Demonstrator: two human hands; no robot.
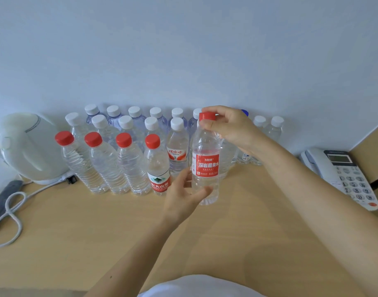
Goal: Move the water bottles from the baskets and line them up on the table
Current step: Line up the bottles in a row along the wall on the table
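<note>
**Five red caps, thirteen white, one bottle in two hands**

Lower centre, the left hand (183, 195) curls round the base of the held bottle (205, 166), red-capped, its red label in white Chinese characters. The right hand (230, 129) pinches its cap. To its left stand four red-capped bottles (132, 166), the nearest labelled NONGFU SPRING. Behind them are about thirteen white-capped bottles (125, 123), one reading 娃哈哈

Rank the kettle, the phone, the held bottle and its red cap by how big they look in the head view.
1. kettle
2. phone and held bottle: too alike to rank, and the bottle is nearer the camera
3. red cap
</note>
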